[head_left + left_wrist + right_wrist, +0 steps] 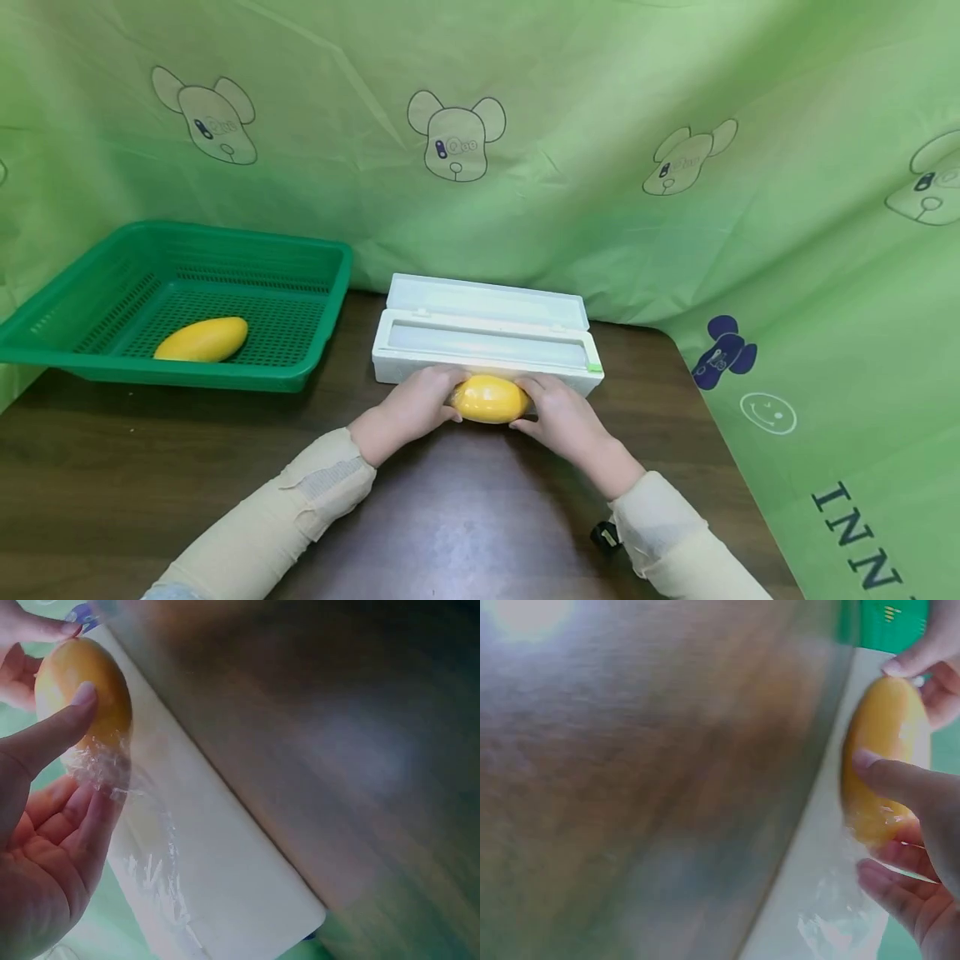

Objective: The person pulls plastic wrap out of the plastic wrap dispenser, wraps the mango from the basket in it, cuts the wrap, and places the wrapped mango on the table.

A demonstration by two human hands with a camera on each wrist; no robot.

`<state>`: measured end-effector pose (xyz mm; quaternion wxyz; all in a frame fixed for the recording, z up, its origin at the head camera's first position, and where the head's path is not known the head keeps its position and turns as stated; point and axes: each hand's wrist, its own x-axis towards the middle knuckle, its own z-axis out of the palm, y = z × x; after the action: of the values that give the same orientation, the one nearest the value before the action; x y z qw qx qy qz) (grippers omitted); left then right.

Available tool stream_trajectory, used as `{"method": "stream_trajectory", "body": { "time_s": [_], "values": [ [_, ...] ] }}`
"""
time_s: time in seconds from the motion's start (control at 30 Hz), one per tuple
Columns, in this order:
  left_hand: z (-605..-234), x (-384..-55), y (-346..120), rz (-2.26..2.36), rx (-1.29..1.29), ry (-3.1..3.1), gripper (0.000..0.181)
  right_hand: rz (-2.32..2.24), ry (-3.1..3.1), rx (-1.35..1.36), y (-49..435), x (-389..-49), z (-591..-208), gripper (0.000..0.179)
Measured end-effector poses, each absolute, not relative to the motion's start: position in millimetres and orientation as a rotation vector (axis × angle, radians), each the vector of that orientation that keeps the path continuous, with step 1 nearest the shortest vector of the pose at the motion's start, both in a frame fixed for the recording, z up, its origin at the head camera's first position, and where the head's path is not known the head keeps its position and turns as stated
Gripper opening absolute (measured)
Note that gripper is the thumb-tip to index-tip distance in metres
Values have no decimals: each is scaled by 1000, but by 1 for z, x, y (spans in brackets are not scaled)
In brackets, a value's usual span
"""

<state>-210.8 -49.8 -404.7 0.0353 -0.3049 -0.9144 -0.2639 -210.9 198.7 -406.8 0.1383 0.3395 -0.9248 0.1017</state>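
Note:
Between both hands is a yellow mango (490, 399), held at the front edge of a white cling film box (487, 342). My left hand (418, 404) grips its left end, and the thumb (69, 724) lies along its skin in the left wrist view. The right hand (561, 419) grips the other end, thumb on the near side. Clear cling film (105, 763) clings in wrinkles round the mango's end and trails over the box's white front. In the right wrist view, more loose film (832, 919) hangs below the fingers.
At the left stands a green plastic basket (324, 333) with a second mango (202, 339) in it. The box's lid (487, 298) is raised at the back. A green printed curtain (570, 217) hangs behind the dark wooden table (450, 533). A small black object (604, 536) lies by the right sleeve.

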Motion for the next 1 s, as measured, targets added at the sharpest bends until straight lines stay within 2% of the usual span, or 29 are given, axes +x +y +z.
{"method": "stream_trajectory", "body": {
  "time_s": [0.17, 0.27, 0.4, 0.57, 0.73, 1.0],
  "values": [
    [-400, -212, -51, -876, -968, -2855, 47, 259, -2621, 899, 201, -205, -396, 77],
    [-397, -214, -53, -952, -956, -2883, 46, 217, -2570, 940, 194, -203, -395, 87],
    [-394, -216, -53, -1060, -908, -2931, 43, 143, -2529, 1043, 181, -202, -402, 84],
    [-390, -207, -50, -990, -799, -2888, 54, 158, -2523, 970, 177, -200, -411, 76],
    [-389, -191, -43, -924, -749, -2715, 36, 177, -2550, 923, 177, -199, -412, 74],
    [-398, -190, -39, -1016, -539, -2717, 37, 214, -2568, 899, 175, -198, -411, 71]
  ]
}}
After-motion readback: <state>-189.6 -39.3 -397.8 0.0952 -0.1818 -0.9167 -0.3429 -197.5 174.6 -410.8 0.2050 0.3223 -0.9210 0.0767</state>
